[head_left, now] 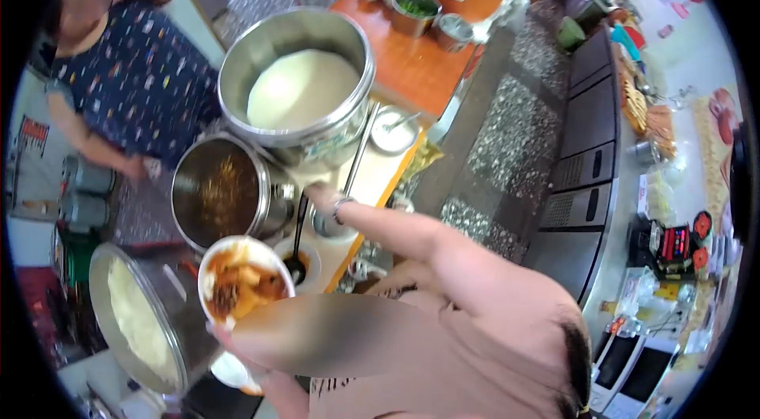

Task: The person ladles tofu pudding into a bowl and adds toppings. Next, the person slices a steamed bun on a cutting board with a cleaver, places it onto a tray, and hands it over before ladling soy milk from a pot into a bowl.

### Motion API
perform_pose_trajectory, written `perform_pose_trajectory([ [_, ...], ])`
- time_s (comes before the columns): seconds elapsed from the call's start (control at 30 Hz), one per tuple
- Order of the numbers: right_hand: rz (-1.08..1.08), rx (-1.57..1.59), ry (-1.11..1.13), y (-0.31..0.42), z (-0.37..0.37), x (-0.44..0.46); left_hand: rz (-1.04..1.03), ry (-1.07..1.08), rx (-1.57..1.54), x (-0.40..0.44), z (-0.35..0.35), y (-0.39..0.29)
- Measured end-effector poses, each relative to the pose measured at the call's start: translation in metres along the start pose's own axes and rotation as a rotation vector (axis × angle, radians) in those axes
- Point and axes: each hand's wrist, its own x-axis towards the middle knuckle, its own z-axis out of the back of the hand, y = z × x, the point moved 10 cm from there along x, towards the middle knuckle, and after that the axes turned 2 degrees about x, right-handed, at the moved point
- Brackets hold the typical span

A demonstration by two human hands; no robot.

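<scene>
My left hand (227,335) holds a white bowl (207,265) from below, and a blurred patch hides part of this hand. Inside the bowl are pale chunks in brown sauce with darker bits on top. My right hand (323,196) stretches across the counter, its fingers closed at the upper end of a black ladle's (299,223) handle. The ladle's dark head rests in a small white bowl (313,259). Left of that hand stands a steel pot (184,201) of brown broth. Behind it, a large steel pot (229,75) contains a smooth cream-coloured mass.
Another steel pot (178,316) with a white mass stands at lower left. A lidded container (394,131) and a long metal rod lie on the counter. An orange table (396,75) bears several bowls. Another person (134,75) stands across the pots. Steel cabinets (582,130) line the right.
</scene>
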Motion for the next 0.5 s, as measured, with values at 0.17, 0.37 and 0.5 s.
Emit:
perform_pose_trajectory([
  [0.17, -0.131, 1.262, 0.007, 0.048, 0.094, -0.101, 0.008, 0.182, 0.082, 0.014, -0.081, 0.019],
  [0.37, -0.083, 1.442, 0.271, 0.058, 0.204, -0.131, 0.04, 0.09, 0.087, 0.048, -0.15, 0.085],
  [0.5, 0.069, 1.328, 0.19, 0.026, 0.295, -0.112, 0.166, 0.077, -0.046, 0.063, -0.237, 0.148],
])
